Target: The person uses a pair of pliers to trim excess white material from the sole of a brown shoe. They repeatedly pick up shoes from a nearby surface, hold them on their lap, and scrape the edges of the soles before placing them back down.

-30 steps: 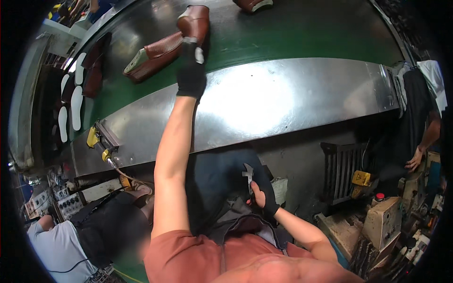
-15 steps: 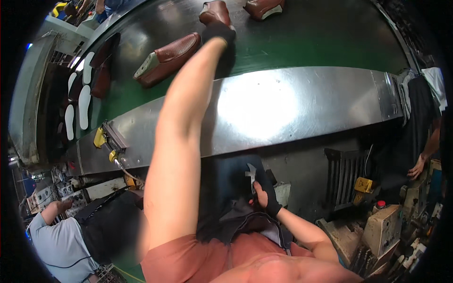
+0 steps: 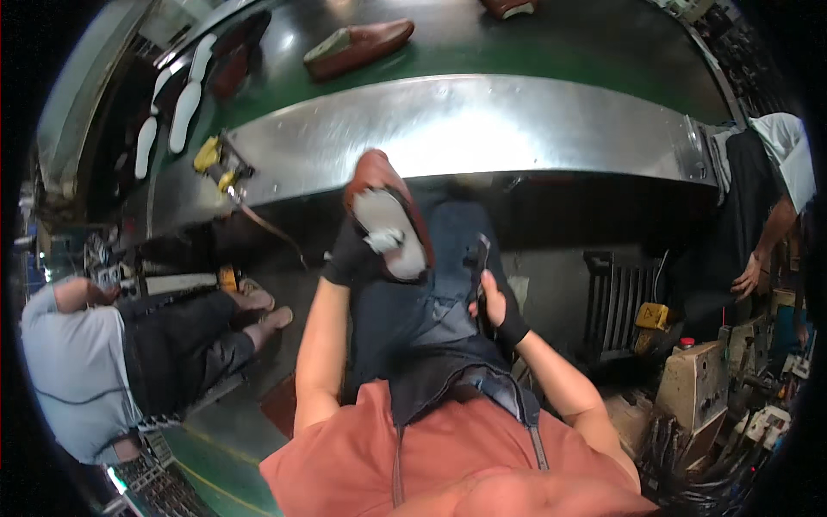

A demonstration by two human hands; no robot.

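Note:
My left hand [image 3: 349, 252], in a dark glove, is closed round a brown leather shoe [image 3: 389, 231] above my lap, near the metal ledge. The shoe's pale underside faces up, with dark gaps along its edge. My right hand [image 3: 498, 308], also gloved with bare fingertips, grips lasting pincers [image 3: 482, 254] upright to the right of the shoe. Tool and shoe are apart. On the green belt, another brown shoe [image 3: 357, 49] lies on its own, and part of one more shoe [image 3: 510, 8] shows at the top edge.
A curved metal ledge [image 3: 594, 125] runs between me and the green belt [image 3: 568, 60]. A yellow hand tool [image 3: 215, 159] with a hose lies on its left. Several white insoles [image 3: 187, 116] lie beyond. A co-worker [image 3: 86, 362] sits left; another's hand [image 3: 748, 276] is at right beside machinery.
My left hand has come back from the belt with a brown shoe, now above my lap. The pincers stay in my right hand, slightly raised and turned. The view has shifted.

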